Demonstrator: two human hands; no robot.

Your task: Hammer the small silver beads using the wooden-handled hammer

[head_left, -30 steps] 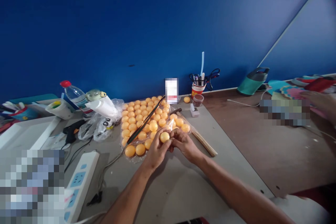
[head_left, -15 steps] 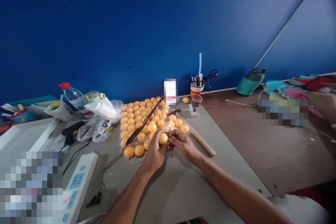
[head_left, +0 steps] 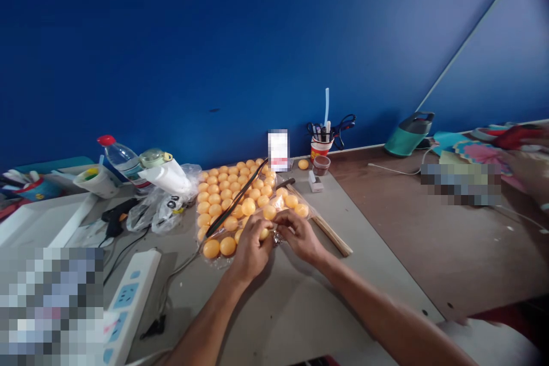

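Note:
My left hand (head_left: 253, 246) is closed around an orange ping-pong ball (head_left: 263, 234), mostly hidden by the fingers. Close against it, my right hand (head_left: 300, 236) has thumb and fingers pinched together; whatever is between them is too small to make out. Something small and shiny (head_left: 278, 238) shows between the two hands. Just beyond lie many orange balls (head_left: 225, 194) in clear plastic, set in rows. A black strap or tool (head_left: 231, 206) lies slantwise across them. To the right of my right hand rests a bundle of thin wooden sticks (head_left: 332, 234).
A white power strip (head_left: 132, 297), a black glue gun (head_left: 118, 218) and cords are at left, with a red-capped bottle (head_left: 122, 160) behind. At the back stand a pen cup (head_left: 321, 147) and a small clear tub (head_left: 321, 165). A teal bottle (head_left: 405, 138) leans farther right; another person's hand is blurred (head_left: 529, 168).
The ball in my left hand has gone from plainly visible to mostly covered as the fingers turned over it. My right hand has shifted slightly and stays beside it.

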